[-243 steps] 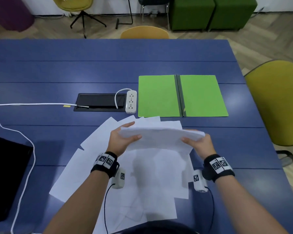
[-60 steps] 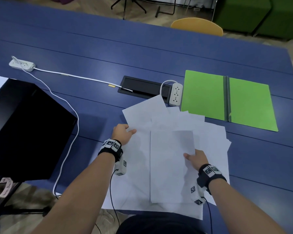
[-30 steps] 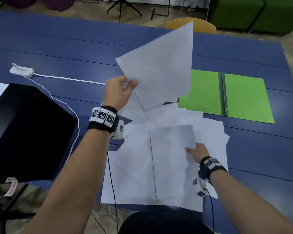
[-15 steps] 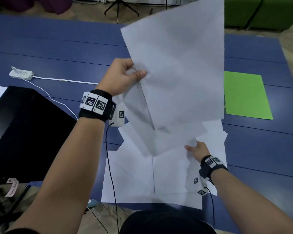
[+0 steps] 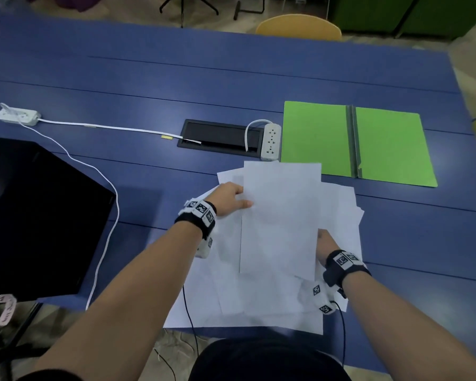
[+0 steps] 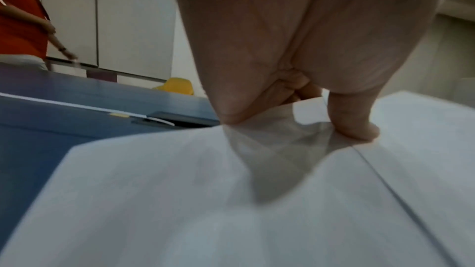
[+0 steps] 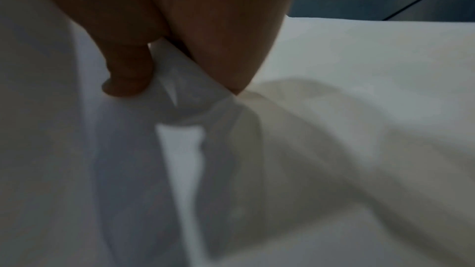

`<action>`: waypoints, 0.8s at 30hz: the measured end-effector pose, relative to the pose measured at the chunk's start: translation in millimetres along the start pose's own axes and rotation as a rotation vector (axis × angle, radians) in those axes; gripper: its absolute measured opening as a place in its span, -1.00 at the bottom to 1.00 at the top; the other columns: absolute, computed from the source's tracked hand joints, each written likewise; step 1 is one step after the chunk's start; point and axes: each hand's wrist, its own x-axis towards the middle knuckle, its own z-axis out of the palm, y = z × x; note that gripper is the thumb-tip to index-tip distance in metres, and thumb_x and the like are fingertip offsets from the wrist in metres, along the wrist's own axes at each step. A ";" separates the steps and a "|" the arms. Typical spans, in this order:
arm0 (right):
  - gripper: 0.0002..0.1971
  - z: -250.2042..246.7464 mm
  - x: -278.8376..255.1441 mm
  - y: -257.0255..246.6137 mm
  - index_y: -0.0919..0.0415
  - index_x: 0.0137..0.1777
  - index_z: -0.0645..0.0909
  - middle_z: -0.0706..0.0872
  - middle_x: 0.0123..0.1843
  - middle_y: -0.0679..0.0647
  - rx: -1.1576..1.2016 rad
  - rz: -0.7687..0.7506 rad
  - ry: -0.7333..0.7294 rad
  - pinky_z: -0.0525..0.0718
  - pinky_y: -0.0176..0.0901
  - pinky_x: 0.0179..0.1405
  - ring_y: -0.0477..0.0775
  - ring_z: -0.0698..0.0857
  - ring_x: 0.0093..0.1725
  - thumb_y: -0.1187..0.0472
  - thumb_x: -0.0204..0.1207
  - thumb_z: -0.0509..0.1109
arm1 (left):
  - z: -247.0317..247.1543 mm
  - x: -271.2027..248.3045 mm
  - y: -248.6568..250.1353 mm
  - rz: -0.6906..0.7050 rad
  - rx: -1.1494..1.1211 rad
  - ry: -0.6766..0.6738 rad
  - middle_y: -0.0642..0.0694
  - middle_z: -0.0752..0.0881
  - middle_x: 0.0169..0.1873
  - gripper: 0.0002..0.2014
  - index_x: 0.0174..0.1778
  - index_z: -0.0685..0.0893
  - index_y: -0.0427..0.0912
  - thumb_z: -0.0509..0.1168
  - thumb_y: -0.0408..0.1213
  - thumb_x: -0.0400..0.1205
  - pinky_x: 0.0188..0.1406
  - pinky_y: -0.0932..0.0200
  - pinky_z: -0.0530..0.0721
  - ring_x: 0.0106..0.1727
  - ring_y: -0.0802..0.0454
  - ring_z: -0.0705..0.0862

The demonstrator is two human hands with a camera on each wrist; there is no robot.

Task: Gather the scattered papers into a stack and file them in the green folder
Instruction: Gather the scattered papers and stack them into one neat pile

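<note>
Several white papers (image 5: pixel 248 303) lie fanned out on the blue table (image 5: pixel 149 86) in front of me. On top sits a squared stack of sheets (image 5: pixel 280 218). My left hand (image 5: pixel 231 199) pinches the stack's left edge, thumb (image 6: pixel 352 125) on top and fingers under the paper (image 6: pixel 180 190). My right hand (image 5: pixel 323 243) grips the stack's right edge; the right wrist view shows its thumb (image 7: pixel 126 80) and fingers pinching the sheets (image 7: pixel 180 96). The green folder (image 5: pixel 357 144) lies open and flat beyond the papers to the right.
A white power strip (image 5: pixel 270 141) and a black cable hatch (image 5: pixel 220 137) lie just beyond the papers. A second power strip (image 5: pixel 18 116) and its white cable (image 5: pixel 105 185) run along the left, beside a black box (image 5: pixel 33 215). A yellow chair (image 5: pixel 298 27) stands at the far edge.
My left hand has come down from head height and laid the raised sheet onto the stack that my right hand keeps gripping. The folder shows fully again.
</note>
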 end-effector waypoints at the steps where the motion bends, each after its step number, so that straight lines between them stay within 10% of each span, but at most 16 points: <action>1: -0.74 1.2 -5.0 -2.4 0.32 -0.32 0.66 0.77 -0.32 0.13 -0.042 -0.031 -0.029 0.64 0.01 -0.22 0.07 0.61 -0.37 0.30 0.61 0.33 | 10.1 2.5 -4.2 -0.021 0.017 0.003 -0.02 0.77 -0.05 -0.59 0.07 0.76 -0.26 0.43 0.08 0.65 0.07 0.09 0.62 0.01 -0.06 0.69; 8: -0.79 -1.5 -11.4 -12.5 0.19 -0.19 0.69 0.81 -0.14 0.16 0.053 0.029 -0.054 0.65 -0.18 -0.22 0.16 0.73 -0.20 0.05 0.50 0.36 | 47.2 17.3 -17.7 -0.134 0.060 -0.005 -0.18 0.55 0.55 -0.32 0.60 0.50 -0.25 0.37 0.14 0.68 0.58 -0.04 0.45 0.59 -0.18 0.49; 12: -0.27 -8.5 -4.6 -12.1 0.14 0.19 0.76 0.84 0.10 0.20 0.538 0.150 -0.179 0.66 0.02 -0.01 0.22 0.79 0.09 -0.48 0.55 0.09 | 51.9 24.7 -19.1 -0.128 0.027 -0.006 -0.14 0.67 0.44 -0.40 0.50 0.61 -0.18 0.39 0.15 0.65 0.49 -0.08 0.56 0.48 -0.16 0.60; 18: -0.07 -15.8 16.8 6.0 0.32 0.34 0.64 0.81 0.17 0.24 0.063 0.122 -0.109 0.68 0.19 0.28 0.31 0.78 0.14 -0.19 0.02 0.78 | 59.2 29.5 -2.8 -0.048 -0.076 0.080 -0.17 0.71 0.30 -0.58 0.27 0.66 -0.22 0.48 -0.01 0.63 0.32 0.08 0.56 0.36 -0.11 0.64; 24: -0.33 -15.3 26.6 21.8 0.22 0.14 0.71 0.86 0.01 0.08 -0.065 0.041 -0.022 0.67 0.21 0.28 0.21 0.79 0.08 0.01 0.03 0.79 | 59.0 26.9 -1.7 -0.023 -0.313 0.197 -0.05 0.72 0.04 -0.49 0.46 0.60 -0.08 0.53 -0.12 0.60 0.23 0.22 0.61 0.09 0.03 0.66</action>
